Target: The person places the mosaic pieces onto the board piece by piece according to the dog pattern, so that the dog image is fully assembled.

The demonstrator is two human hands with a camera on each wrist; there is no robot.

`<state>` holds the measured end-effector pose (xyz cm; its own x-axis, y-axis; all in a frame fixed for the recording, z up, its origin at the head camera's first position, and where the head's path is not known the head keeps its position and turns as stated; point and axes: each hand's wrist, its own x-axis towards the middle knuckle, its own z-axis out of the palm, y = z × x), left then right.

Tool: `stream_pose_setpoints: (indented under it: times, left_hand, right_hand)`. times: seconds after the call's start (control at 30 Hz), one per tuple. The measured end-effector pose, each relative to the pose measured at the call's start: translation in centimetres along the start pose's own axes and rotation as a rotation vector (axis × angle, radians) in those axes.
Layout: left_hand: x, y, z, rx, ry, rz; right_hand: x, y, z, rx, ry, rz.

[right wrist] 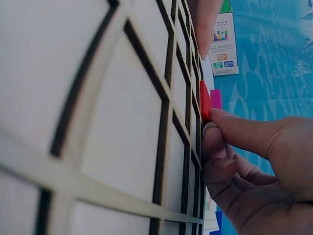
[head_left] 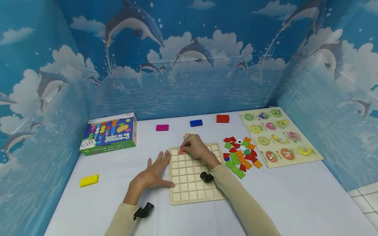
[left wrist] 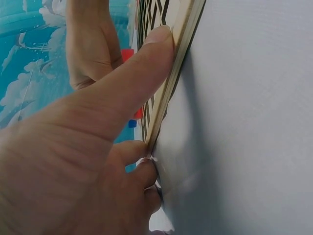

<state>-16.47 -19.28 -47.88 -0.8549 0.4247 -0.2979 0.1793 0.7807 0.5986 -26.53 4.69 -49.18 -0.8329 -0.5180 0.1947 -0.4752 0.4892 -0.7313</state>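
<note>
Fingers of right hand [head_left: 195,147] hide most of red piece [head_left: 181,152] (top grid row).

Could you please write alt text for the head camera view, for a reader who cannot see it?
A person's right hand pinches a red piece at the top of a wooden grid board, while the left hand lies flat against the board's left edge. A pile of coloured pieces lies to the right.

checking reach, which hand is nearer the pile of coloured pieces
Right. The right hand is at the grid board's far edge, near the pile of coloured pieces; the left hand presses the board's opposite side.
</note>
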Motion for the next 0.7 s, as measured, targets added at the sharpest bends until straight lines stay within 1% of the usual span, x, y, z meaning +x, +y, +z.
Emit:
stream_pose_setpoints:
  times: [0.17, 0.3, 0.37, 0.43, 0.53, 0.63, 0.7]
  left_hand:
    - [0.1, -0.1, 0.0, 0.008, 0.0, 0.004]
    - [0.0, -0.1, 0.0, 0.003, 0.007, -0.002]
    - [0.0, -0.1, 0.1, -0.002, 0.005, -0.007]
    - [0.0, -0.1, 0.2, -0.006, 0.005, -0.009]
    - [0.2, -0.1, 0.5, -0.004, 0.011, -0.012]
    - [0.2, -0.1, 0.6, -0.008, 0.022, -0.011]
    - [0.2, -0.1, 0.6, -0.009, 0.027, -0.011]
  right_hand:
    - [0.1, -0.1, 0.2, -0.012, -0.003, 0.038]
    - [0.1, -0.2, 0.3, -0.008, -0.015, 0.034]
    - [-0.1, -0.2, 0.2, -0.001, -0.003, 0.041]
    - [-0.5, -0.2, -0.4, 0.008, 0.028, 0.042]
    - [-1.4, -0.2, -2.2, 0.02, 0.09, 0.013]
    - [-2.7, -0.2, -4.9, 0.03, 0.137, -0.035]
    - [-3.7, 0.2, -6.8, 0.019, 0.159, -0.046]
